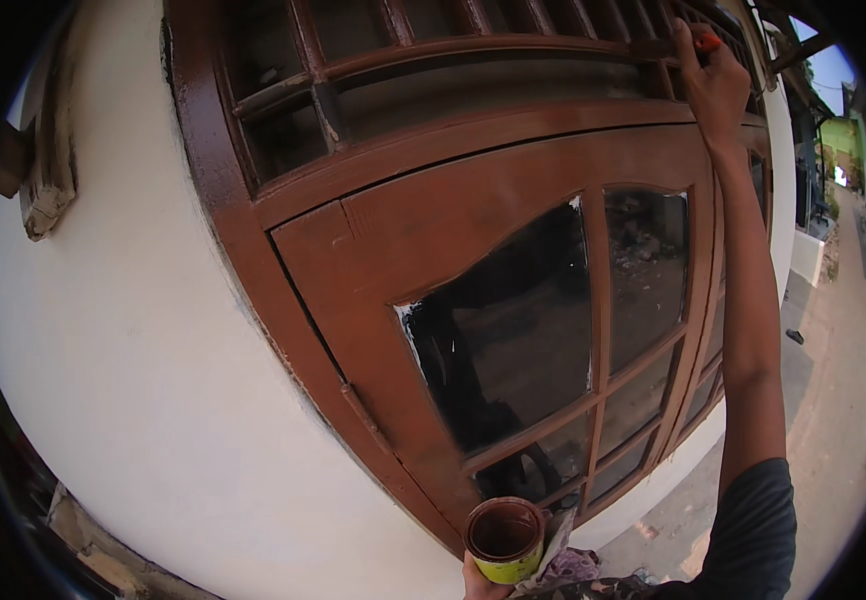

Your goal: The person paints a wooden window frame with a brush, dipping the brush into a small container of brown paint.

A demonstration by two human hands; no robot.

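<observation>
My right hand (pixel 718 85) is raised high at the upper right, its fingers closed on a paintbrush with an orange-red handle (pixel 708 42). The brush's dark end lies against a brown rail of the slatted vent (pixel 473 48) above the window. Low in the view, my left hand (pixel 483 582) grips a small yellow-green paint can (pixel 509 573), held upright with brown paint inside. A patterned purplish cloth (pixel 575 566) shows beside the can. The brown wooden window (pixel 353 235) has dark glass panes (pixel 523 330) with white marks along their edges.
A white wall (pixel 123 330) borders the frame at left, with a weathered piece of wood (pixel 50 190) jutting from it. A hinge (pixel 365 415) sits on the window's left edge. At right runs a path (pixel 843 400) with a dark object (pixel 795 337) on the ground.
</observation>
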